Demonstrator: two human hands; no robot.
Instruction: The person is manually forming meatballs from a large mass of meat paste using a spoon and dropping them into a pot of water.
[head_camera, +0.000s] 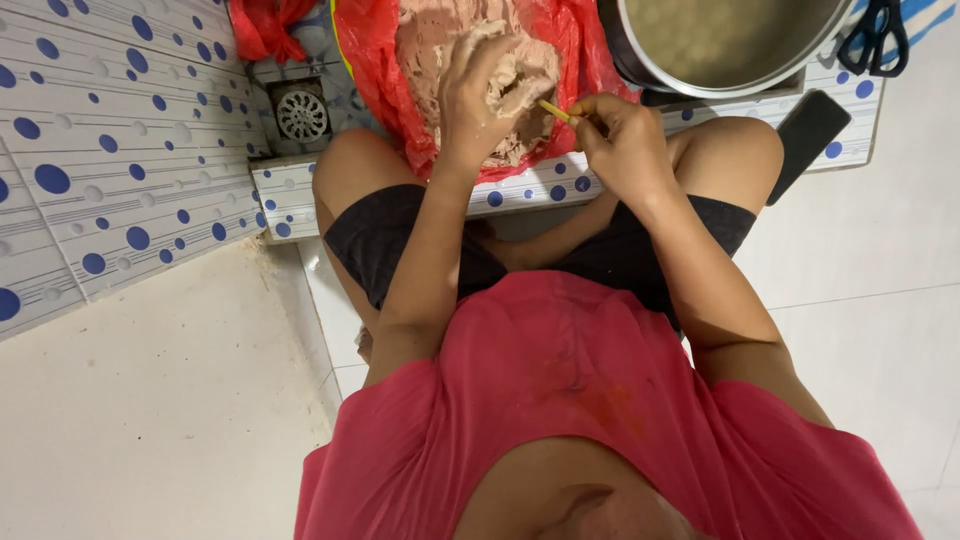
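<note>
Over the red plastic bag (375, 60), the left hand (480, 90) cups a pale meat lump (520, 95) while the right hand (625, 140) pinches a thin yellow stick (556, 111).

I see a pale pinkish-beige lump (515, 95), soft and ragged at the edges, looks like raw meat or a doughy mass; can't tell which. It's gripped from the left side and partly lifted, sitting above a bigger heap of the same stuff (425, 40). That heap lies spread on an open red plastic bag (370, 70), crumpled, on the dotted tile floor just past a low tiled ledge.

Second item: a thin yellow stick (556, 111), short and straight, skewer-like. It's tilted, far tip up-left touching the lump's right edge, near end pinched out of sight. Only a short stretch of it shows.
</note>
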